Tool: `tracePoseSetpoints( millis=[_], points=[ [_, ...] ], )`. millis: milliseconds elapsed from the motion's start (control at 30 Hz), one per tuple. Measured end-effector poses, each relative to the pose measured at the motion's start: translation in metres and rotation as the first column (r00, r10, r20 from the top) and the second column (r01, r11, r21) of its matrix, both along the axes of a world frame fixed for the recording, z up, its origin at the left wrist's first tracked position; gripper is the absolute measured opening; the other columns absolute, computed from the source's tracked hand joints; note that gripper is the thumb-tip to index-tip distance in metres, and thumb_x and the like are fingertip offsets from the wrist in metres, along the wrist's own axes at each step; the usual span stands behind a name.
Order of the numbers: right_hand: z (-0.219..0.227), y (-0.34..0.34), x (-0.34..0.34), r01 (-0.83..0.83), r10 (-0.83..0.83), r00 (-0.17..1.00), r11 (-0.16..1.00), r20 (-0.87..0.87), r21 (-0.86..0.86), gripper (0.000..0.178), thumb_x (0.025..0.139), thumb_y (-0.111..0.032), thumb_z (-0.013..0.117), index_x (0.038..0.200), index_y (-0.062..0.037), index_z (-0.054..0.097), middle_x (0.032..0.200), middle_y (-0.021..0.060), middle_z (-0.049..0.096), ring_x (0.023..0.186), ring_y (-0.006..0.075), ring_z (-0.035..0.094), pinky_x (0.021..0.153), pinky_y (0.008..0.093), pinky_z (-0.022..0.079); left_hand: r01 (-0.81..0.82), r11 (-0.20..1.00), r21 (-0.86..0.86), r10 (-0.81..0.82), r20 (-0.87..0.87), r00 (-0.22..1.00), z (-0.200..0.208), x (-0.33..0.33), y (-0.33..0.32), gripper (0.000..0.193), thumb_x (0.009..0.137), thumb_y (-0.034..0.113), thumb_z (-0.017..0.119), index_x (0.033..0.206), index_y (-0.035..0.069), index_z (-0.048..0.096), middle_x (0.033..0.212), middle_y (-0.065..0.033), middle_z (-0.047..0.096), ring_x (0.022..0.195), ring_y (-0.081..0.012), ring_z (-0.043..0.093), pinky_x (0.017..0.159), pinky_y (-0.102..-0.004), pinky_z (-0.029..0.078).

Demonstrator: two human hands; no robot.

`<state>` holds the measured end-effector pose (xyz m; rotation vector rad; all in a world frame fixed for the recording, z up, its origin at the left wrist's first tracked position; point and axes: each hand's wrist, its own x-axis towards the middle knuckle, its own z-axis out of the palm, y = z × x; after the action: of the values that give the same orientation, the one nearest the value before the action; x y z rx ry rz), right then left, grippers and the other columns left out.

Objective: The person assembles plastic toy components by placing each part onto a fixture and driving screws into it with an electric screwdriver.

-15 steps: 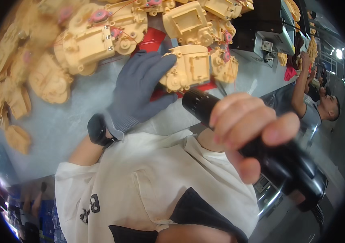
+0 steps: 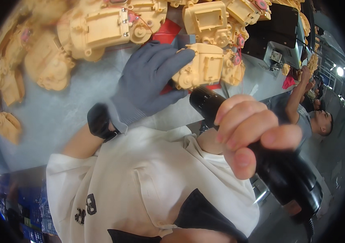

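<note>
My left hand (image 2: 150,77), in a grey glove, grips the left side of a yellow plastic housing (image 2: 205,67) that has a rectangular recess. Its fingers lie along the top left edge and the thumb is low beside it. My bare right hand (image 2: 253,133) is wrapped round a black electric screwdriver (image 2: 290,178) with a cord at its rear. The screwdriver's front end (image 2: 205,101) points up and left at the housing's lower edge. I cannot tell whether its tip touches the housing. Red pieces (image 2: 166,32) show behind and under the housing.
Many similar yellow housings (image 2: 103,30) are heaped along the far and left sides of the grey table (image 2: 79,93), some with pink round parts and thin red wires. A black and grey box-shaped device (image 2: 275,52) stands at the far right. Another person (image 2: 302,113) is beyond it.
The view has shifted a little, so the heap and housing sit differently in it. The screwdriver's front end is now closer to the housing's lower edge. Both hands keep their holds.
</note>
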<state>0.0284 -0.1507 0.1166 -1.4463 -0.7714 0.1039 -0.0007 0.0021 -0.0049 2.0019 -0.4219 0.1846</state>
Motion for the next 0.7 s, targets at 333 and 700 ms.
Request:
tracePoseSetpoints(
  millis=[333,700],
  points=[
    [-0.001,-0.005,0.011,-0.199,0.199,0.980,0.980,0.004,-0.019,0.049,0.084,-0.014,0.060,0.123,-0.0131,0.031,0.070,0.0033,0.051,0.053,0.0151,0.052,0.056,0.0314,0.044,-0.024,1.000,-0.006,0.024,0.052,0.998,-0.004,0.001,-0.003,0.073,0.056,0.014,0.071,0.125,0.005,0.047,0.116,-0.0125,0.055,0.105,-0.0339,0.052,0.089,-0.0445,0.041],
    [0.000,-0.007,0.010,-0.179,0.179,0.984,0.984,0.008,-0.010,0.043,0.081,-0.008,0.060,0.114,-0.0130,0.033,0.068,0.0034,0.051,0.051,0.0152,0.052,0.052,0.0316,0.045,-0.014,1.000,-0.028,0.015,0.062,0.998,-0.004,0.000,-0.003,0.073,0.056,0.013,0.070,0.125,0.005,0.046,0.115,-0.0133,0.056,0.104,-0.0344,0.052,0.087,-0.0442,0.042]
  ],
)
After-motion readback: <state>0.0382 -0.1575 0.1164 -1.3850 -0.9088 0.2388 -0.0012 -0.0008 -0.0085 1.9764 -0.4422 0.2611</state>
